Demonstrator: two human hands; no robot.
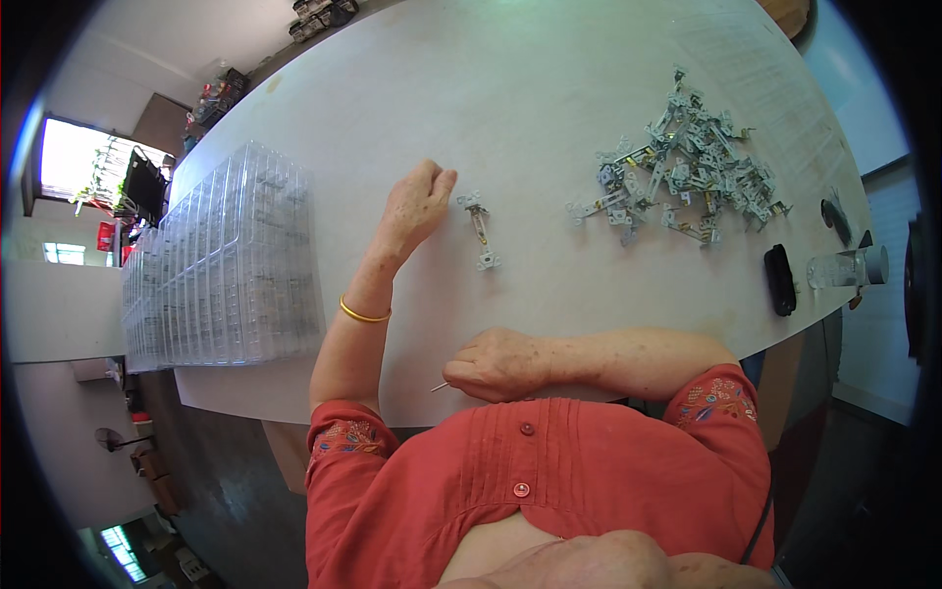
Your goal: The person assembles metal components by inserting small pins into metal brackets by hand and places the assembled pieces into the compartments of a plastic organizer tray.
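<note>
My left hand (422,204) is raised over the table's middle with its fingers curled closed. Whatever it may hold is hidden. Just right of it lies a metal bracket assembly (480,232), long and narrow, with flat drilled plates at both ends and a brassy middle; the hand stands apart from it. Close to the table's near edge, my right hand (498,364) is closed around a thin metal rod (440,387). Only the rod's short end sticks out on the left; the rest is covered by the fingers, so its kind is unclear.
Clear plastic compartment trays (235,270) stand stacked on the left. A heap of similar metal brackets (687,167) covers the far right. At the right edge are a black case (780,280), a clear bottle (842,269) and a small dark object (836,220).
</note>
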